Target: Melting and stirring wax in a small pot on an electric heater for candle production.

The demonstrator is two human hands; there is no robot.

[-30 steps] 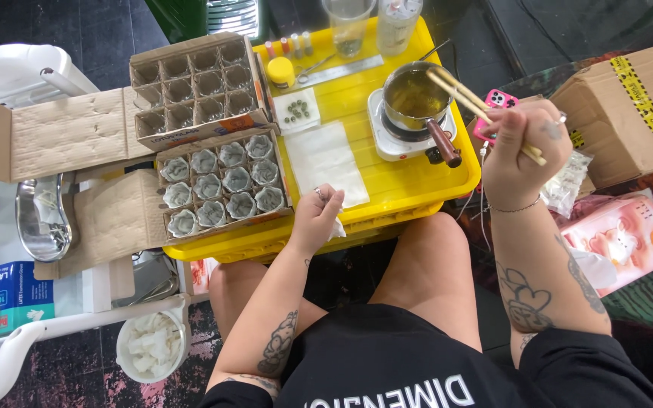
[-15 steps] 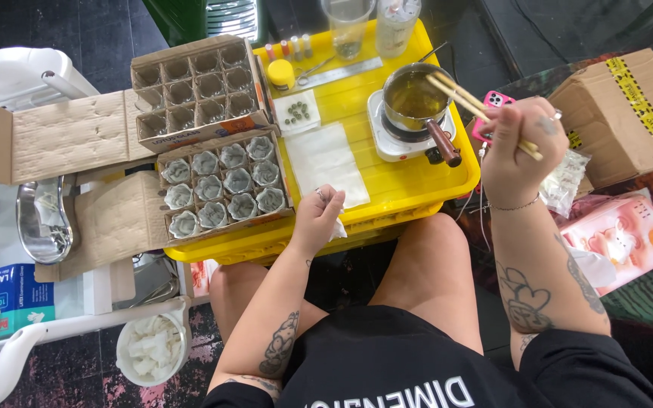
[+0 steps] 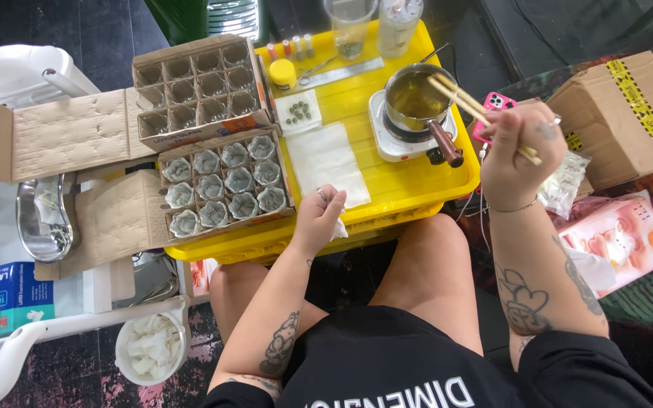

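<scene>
Chopsticks [image 3: 468, 106] run on a slant, their tips up-left over the small metal pot [image 3: 416, 98] of amber liquid and their butts down-right past the right hand [image 3: 519, 155], which is closed round them above the yellow tray's [image 3: 417, 189] right edge. The pot sits on a white hotplate [image 3: 391, 140], its brown handle [image 3: 445, 143] pointing down-right. The left hand [image 3: 317, 221] rests, fingers curled, at the tray's near edge, touching the white sheet [image 3: 325, 162] beside the cardboard box of wrapped cups [image 3: 224, 185]. Against half a second before, both hands and the chopsticks sit much as they did.
</scene>
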